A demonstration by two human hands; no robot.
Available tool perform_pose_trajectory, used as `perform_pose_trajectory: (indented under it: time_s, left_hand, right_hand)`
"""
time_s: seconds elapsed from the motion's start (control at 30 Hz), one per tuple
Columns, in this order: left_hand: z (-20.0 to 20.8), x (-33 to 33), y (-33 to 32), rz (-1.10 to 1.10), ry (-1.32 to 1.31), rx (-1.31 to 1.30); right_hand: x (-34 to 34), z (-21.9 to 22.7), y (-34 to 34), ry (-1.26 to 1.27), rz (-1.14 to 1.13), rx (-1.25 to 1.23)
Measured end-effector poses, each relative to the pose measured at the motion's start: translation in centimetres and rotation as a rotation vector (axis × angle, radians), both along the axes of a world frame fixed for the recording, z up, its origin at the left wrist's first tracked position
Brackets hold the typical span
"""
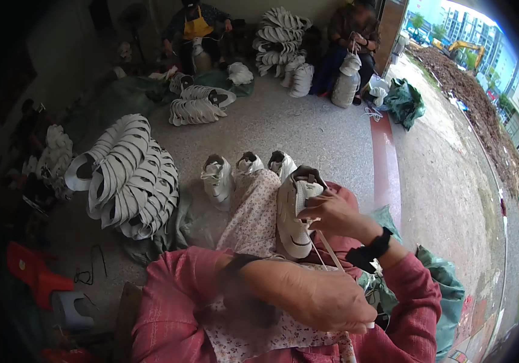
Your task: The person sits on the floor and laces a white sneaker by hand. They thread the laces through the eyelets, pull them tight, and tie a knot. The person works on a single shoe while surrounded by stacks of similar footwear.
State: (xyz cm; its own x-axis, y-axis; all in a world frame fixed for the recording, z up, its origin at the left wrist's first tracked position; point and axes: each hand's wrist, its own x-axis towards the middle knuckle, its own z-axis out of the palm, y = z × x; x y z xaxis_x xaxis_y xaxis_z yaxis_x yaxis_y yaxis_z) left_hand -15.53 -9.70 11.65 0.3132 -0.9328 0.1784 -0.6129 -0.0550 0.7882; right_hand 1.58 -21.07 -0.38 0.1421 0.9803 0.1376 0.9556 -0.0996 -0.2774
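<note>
A white sneaker (295,212) rests on my right thigh, its toe toward me and its dark-lined opening facing away. My right hand (335,215) is closed on the sneaker's side, with fingers at the lacing area by the tongue. White shoelaces (330,249) run from the sneaker down toward my left hand (314,296). That hand is closed close to the camera, a small white bit showing at its fingertips; most of its grip is hidden. Three more white sneakers (216,180) stand in a row beyond my flowered apron (250,209).
A large stack of white shoe uppers (132,175) stands to the left. Farther off are more uppers (197,109) and two seated people at work. A red stool (34,275) is at the lower left. Green sacking (441,290) lies at my right, beside the paved ground outside.
</note>
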Motion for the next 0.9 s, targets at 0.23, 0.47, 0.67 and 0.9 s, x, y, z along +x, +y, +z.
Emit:
perform_pose_trajectory:
  time_s: [0.23, 0.47, 0.67, 0.9]
  left_hand:
    - [2.0, -0.1, 4.8, -0.008, 0.057, -0.483]
    - [0.9, 0.7, 18.4, 0.648, 0.390, -1.137]
    - [-8.7, -0.1, 32.2, 0.975, 0.731, -1.316]
    - [-23.0, -1.3, 39.4, 1.612, 0.740, -0.290]
  right_hand:
    - [1.2, -1.8, 2.7, 1.103, -0.300, 0.532]
    - [7.6, 1.2, -11.0, 1.040, -0.768, 1.069]
    - [7.1, -5.5, -27.2, 0.954, -1.322, 1.089]
    - [2.5, -20.1, -44.1, 1.429, -1.387, 1.500]
